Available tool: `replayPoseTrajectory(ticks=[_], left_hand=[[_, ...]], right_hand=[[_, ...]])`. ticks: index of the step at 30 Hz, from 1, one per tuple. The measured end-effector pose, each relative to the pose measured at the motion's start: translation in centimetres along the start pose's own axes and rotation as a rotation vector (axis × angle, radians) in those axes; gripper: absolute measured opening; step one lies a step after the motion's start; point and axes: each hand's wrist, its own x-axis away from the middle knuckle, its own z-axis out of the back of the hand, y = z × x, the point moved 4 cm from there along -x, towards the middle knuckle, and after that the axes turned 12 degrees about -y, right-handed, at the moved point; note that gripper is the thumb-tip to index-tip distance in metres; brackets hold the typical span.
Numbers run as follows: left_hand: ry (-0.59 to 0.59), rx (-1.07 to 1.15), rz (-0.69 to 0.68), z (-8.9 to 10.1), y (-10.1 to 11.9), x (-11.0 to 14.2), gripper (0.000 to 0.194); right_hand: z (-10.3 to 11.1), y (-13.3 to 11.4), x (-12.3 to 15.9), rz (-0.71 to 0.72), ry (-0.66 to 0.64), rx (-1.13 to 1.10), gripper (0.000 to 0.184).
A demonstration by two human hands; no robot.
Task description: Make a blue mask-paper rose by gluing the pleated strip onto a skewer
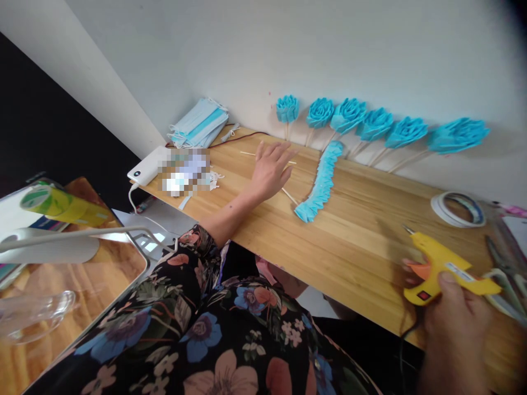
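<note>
My right hand (459,315) grips a yellow hot glue gun (447,258) at the table's right side, its metal nozzle pointing up and left. Fingers spread, my left hand (270,169) is over the table with nothing in it. Beneath or just beside that hand lie thin wooden sticks, partly covered by it. A pleated light blue strip (324,181) curves across the tabletop to the right of my left hand. One stick (289,196) meets the strip's near end; whether it is fixed there I cannot tell.
Several blue flowers on sticks (379,125) lean against the wall. A tape roll (458,209) and scissors (504,274) lie at the right. Face masks (200,123), a white power bank (149,164) and a blurred item occupy the left. The glue gun's cord (402,351) hangs over the front edge.
</note>
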Motion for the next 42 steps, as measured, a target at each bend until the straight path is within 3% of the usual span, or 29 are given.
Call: replayPoseTrajectory(ticks=[18,21,25,28,31,35,39,42], left_hand=[[0.020,0.039,0.008,-0.6,-0.8,-0.2,0.034],[0.050,0.022,0.005,0.4,-1.4,-0.2,0.037],[0.177,-0.024,0.050,4.9,-4.4,2.2,0.044],[0.217,-0.050,0.170,8.8,-8.9,6.1,0.046],[0.184,-0.044,0.299,11.1,-13.6,10.5,0.051],[0.038,-0.051,0.534,11.5,-17.7,15.0,0.064],[-0.149,-0.150,0.604,10.5,-17.9,16.0,0.076],[-0.212,-0.220,0.655,10.0,-17.5,15.4,0.081]], right_hand=[[0.1,0.4,-0.4,0.000,0.015,0.015,0.032],[0.0,0.4,-0.5,0.000,0.011,0.013,0.032],[-0.1,0.6,-0.7,0.004,0.007,-0.001,0.031],[0.0,0.7,-0.7,0.016,0.014,0.009,0.031],[-0.1,0.6,-0.7,0.023,0.012,0.021,0.031],[-0.1,0.9,-0.9,0.026,-0.001,0.018,0.030],[0.4,1.7,-1.3,0.049,0.004,0.071,0.026],[0.8,2.3,-1.6,0.043,-0.009,0.097,0.025]])
